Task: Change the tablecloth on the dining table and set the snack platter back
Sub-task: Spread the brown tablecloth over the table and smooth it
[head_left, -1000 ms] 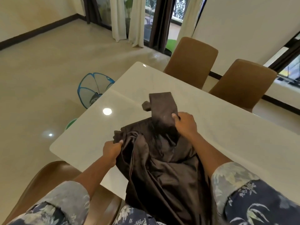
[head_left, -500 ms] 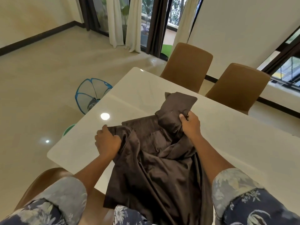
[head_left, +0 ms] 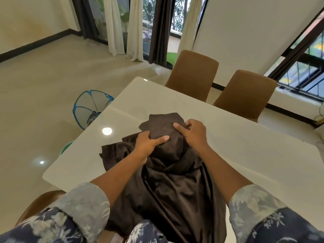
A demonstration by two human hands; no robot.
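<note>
I am watching the cloth (head_left: 168, 181), dark brown with a satin sheen, lying bunched on the near half of the table (head_left: 245, 155) and spilling over the near edge toward the person's lap. Since half a second ago the left hand (head_left: 149, 142) has left the cloth's left edge and come up to the folded top, so both hands are now working close together there. The folded flap, which was standing up a moment ago, is now lying flatter on the tabletop. The left hand is pinching a fold, thumb stretched across the top and fingers curled beneath. The right hand (head_left: 192, 132) is gripping the bunch just beside it, index finger laid out along the fabric and the other fingers curled into it. The cloth's far part is looking matte, while the near drape is falling in long glossy creases. The table is a pale, polished slab with rounded corners, reflecting a ceiling light. Rolled floral sleeves (head_left: 84, 202) are covering both upper forearms. Two tan padded chairs (head_left: 192, 74) are standing at the far side, a rounded brown one (head_left: 40, 202) at the near left. A blue-rimmed mesh cover (head_left: 91, 106) is sitting on the glossy floor (head_left: 43, 81) beside the table's left end.
</note>
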